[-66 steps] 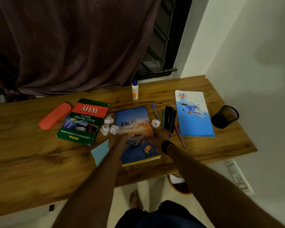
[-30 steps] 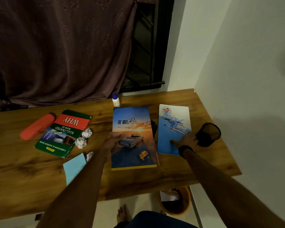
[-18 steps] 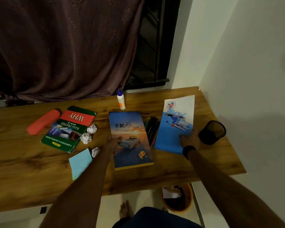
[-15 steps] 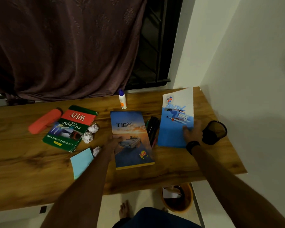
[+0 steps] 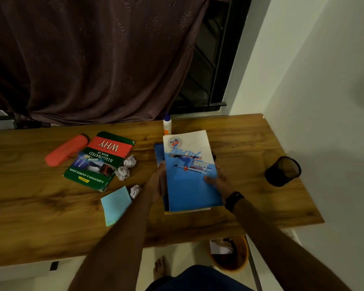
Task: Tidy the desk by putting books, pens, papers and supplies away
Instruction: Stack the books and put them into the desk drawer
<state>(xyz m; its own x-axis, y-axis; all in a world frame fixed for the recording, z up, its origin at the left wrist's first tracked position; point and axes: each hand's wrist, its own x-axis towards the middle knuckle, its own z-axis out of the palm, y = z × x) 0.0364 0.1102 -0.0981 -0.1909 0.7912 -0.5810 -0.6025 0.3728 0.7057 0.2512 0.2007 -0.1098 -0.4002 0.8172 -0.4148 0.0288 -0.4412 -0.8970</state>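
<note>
Wooden counter (image 5: 250, 141) ran wide under the dark curtain (image 5: 93, 59), with most of the clutter not yet put away. Nearest the middle, the blue ski notebook (image 5: 190, 175) lay on top of the blue book (image 5: 159, 152), of which only a strip along the left edge and a yellow bottom edge showed — the step in hand looked like stacking the two. To do it well, I judged the edges should be squared before lifting, since the top cover sat slightly askew.

Left of the pile lay the green WHY book (image 5: 99, 160) with the orange pencil case (image 5: 66, 150) touching its far corner. The black mesh cup (image 5: 283, 171) stood well apart at the right.

Left hand (image 5: 156, 183) cupped the stack's left side, fingers curled against it; right hand (image 5: 218, 181) pressed flat on the notebook's right edge, fingers spread.

Smaller still: the pale blue sticky pad (image 5: 116, 204), the glue bottle (image 5: 167, 126) just behind the stack, and three crumpled paper balls (image 5: 123, 172) — bin fodder, probably.
</note>
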